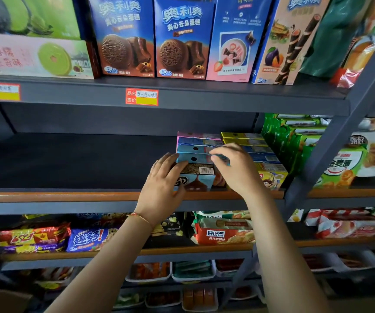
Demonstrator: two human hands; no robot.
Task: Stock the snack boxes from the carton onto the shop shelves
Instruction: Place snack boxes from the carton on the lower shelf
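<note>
Here, middle shelf [69, 196] — both hands on front box [201, 177] of blue row: left hand [162, 188] gripping its left end, right hand [233, 168] pinching box top; yellow boxes [243, 138] just beside.

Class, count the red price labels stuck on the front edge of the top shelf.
2: one label at the far left of the shelf edge, one label near the middle. Others may lie out of frame.

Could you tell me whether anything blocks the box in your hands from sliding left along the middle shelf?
Nothing visible does. The left hand and right hand hold the front snack box at the shelf's front edge; the shelf surface to its left is bare, while stacked boxes sit close on its right.
</note>
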